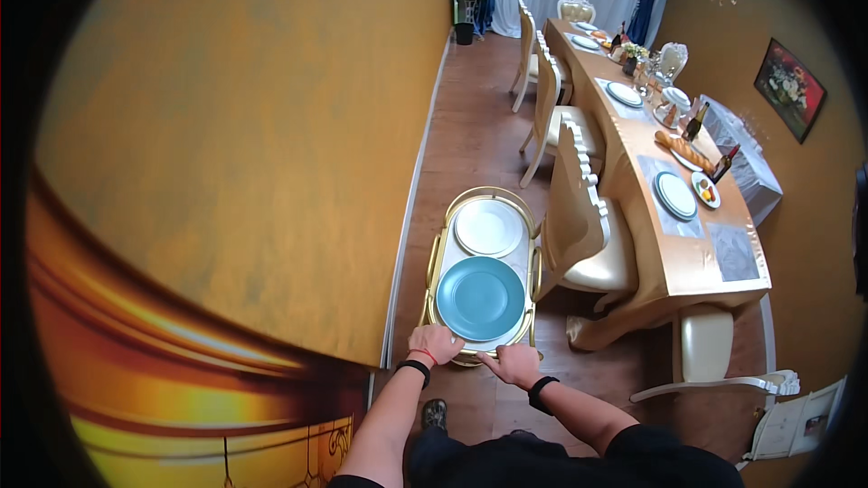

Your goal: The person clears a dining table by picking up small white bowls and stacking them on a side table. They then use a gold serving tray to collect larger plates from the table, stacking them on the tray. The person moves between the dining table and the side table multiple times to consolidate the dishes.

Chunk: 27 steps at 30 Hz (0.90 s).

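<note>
Both hands rest on the near end of a gold-framed serving trolley (434, 264). My left hand (434, 344) grips the rail at its left corner, with a red string and a black band on the wrist. My right hand (517, 364) is closed on the same rail at the right corner, thumb pointing inward. On the trolley's top, a teal plate (481, 298) lies nearest to me. Just beyond it sits a white plate (488, 227), which seems to have another plate under it.
A mottled ochre wall (258, 149) runs close along the left. To the right, cream chairs (576, 230) line a long table with a gold cloth (692, 274). Place settings (676, 195), bread (685, 151) and bottles (696, 123) stand on it. A wooden floor (468, 129) stretches ahead between them.
</note>
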{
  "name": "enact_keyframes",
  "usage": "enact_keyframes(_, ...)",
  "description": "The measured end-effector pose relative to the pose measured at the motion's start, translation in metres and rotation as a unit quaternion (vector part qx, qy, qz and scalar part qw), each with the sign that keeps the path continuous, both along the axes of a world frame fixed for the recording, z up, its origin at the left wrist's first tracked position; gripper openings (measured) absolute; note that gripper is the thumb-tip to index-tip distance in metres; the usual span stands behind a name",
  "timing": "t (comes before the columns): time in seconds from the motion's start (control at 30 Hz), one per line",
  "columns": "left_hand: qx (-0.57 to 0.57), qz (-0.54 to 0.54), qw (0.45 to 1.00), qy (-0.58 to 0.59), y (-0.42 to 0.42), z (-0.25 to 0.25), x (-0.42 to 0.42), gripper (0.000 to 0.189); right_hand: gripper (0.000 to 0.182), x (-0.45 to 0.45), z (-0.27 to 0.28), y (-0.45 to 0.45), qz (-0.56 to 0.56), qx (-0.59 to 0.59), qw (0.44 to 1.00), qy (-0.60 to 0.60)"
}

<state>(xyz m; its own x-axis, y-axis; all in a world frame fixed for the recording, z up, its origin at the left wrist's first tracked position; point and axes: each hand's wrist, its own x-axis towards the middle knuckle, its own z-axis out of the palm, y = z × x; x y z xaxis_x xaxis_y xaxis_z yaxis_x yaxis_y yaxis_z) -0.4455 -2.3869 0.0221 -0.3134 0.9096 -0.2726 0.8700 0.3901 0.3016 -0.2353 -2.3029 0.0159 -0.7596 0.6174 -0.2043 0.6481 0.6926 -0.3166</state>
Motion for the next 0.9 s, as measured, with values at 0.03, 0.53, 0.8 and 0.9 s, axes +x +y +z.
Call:
enact_keyframes(0.03,-0.003,-0.005,1.000,-0.010,0.011,-0.001,-0.016,0.050,0.077,-0.014,0.000,0.010,-0.003,0.007,1.000,-0.005)
enact_keyframes(0.53,0.038,-0.022,0.998,0.044,0.224,-0.005,-0.228,0.052,0.078,-0.226,0.000,0.206,-0.056,0.025,0.998,0.031)
enact_keyframes(0.8,-0.015,-0.039,0.995,0.095,0.320,-0.043,-0.363,0.048,0.078,-0.345,0.000,0.314,-0.055,-0.034,0.995,0.071)
enact_keyframes(0.9,-0.041,-0.043,0.996,0.072,0.375,-0.037,-0.388,0.048,0.077,-0.369,0.002,0.353,-0.062,-0.055,0.996,0.043)
